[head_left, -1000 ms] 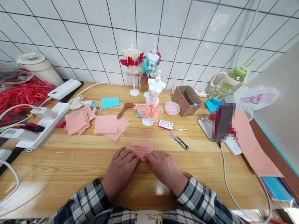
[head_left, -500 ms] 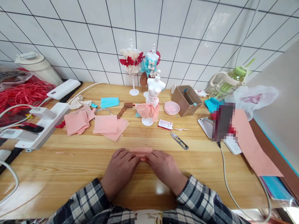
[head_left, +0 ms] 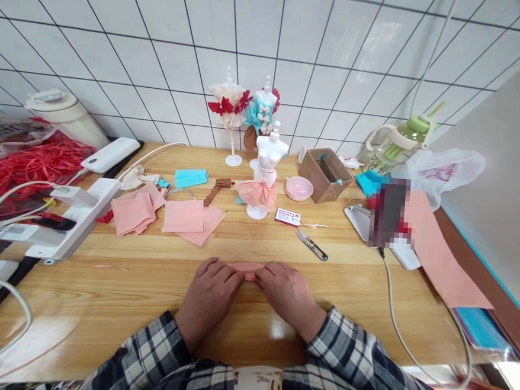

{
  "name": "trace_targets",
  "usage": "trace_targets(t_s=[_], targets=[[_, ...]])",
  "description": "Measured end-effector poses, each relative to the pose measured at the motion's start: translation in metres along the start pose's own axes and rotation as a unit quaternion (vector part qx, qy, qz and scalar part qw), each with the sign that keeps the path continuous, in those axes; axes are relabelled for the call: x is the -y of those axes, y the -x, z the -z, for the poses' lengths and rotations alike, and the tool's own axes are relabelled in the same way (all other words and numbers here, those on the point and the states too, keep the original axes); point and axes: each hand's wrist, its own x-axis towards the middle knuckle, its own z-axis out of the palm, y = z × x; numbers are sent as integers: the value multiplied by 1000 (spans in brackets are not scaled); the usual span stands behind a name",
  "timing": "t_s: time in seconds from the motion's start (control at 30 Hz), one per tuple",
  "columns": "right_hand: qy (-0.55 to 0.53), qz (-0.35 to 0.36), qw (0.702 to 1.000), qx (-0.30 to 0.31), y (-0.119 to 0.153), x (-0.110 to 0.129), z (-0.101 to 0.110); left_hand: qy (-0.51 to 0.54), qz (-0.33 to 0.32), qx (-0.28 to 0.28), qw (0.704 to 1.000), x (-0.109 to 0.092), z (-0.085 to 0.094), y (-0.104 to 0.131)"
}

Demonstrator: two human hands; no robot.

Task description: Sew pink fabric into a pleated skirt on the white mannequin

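Between my hands lies a narrow folded strip of pink crepe paper (head_left: 246,270) on the wooden table. My left hand (head_left: 215,287) pinches its left end, fingertips pressed down on the fold. At the right end my right hand (head_left: 284,289) grips it likewise, its fingers hiding that edge. Beyond them stands a small white mannequin (head_left: 269,160) with a gathered pink skirt (head_left: 257,193). Pink squares (head_left: 185,216) are piled to the left of it, and more pink pieces (head_left: 136,213) lie farther left. A pair of thread snips (head_left: 312,245) rests up and right of my right hand.
Two dressed mannequins (head_left: 228,106) stand at the tiled wall. A pink bowl (head_left: 299,188) and a brown box (head_left: 327,179) are to their right. A power strip (head_left: 77,221) with cables is at left. A long pink sheet (head_left: 445,255) and a cable (head_left: 392,305) lie right.
The pink strip has become narrower between my hands, its far edge folded toward me. My fingers have barely shifted.
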Motion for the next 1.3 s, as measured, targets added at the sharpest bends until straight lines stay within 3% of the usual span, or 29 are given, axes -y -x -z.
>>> trace_targets(t_s=[0.53,0.87,1.3], targets=[[-54,-35,998,6,4,-4,-5,-9,-12,-14,1000,-1,-1,2],[-37,-26,999,3,3,-2,-1,6,-2,11,1000,-2,-3,2],[-106,-112,988,19,4,0,6,5,13,21,1000,-4,-1,0]])
